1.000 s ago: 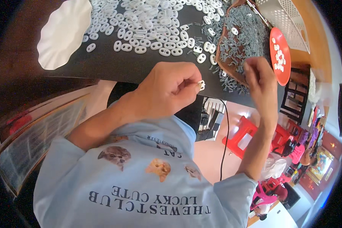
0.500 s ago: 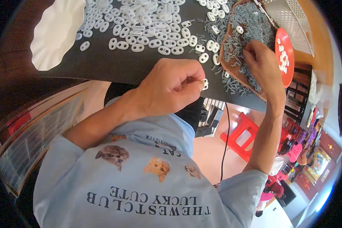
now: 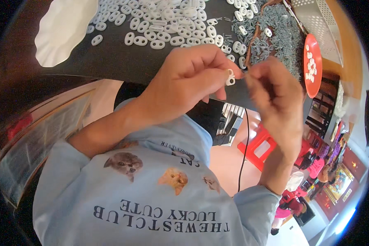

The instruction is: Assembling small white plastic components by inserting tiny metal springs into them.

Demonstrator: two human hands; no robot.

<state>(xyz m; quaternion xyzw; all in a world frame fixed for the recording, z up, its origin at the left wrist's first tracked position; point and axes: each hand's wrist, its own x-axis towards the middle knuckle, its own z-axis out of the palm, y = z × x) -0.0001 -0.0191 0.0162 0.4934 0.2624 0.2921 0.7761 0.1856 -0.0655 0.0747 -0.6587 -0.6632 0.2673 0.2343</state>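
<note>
Pinched between the thumb and finger of my left hand is a white two-hole cord lock piece, held above the table's near edge. My right hand, slightly smeared by motion, is closed at the fingertips just right of that piece. A tiny grey spring seems to stick out from its fingertips. Beyond, a pile of small grey springs spreads over a brown-edged mat, with a few white pieces among them. Many white oval two-hole pieces lie heaped on the dark table.
A white wavy-rimmed dish stands at the far left. On the right, a red plate holds several small white parts, near a white perforated basket. Below the table are a red stool and a hanging black cable.
My right hand has come out of the spring pile and moved left and nearer, up to the white piece. My left hand has shifted slightly right with its piece.
</note>
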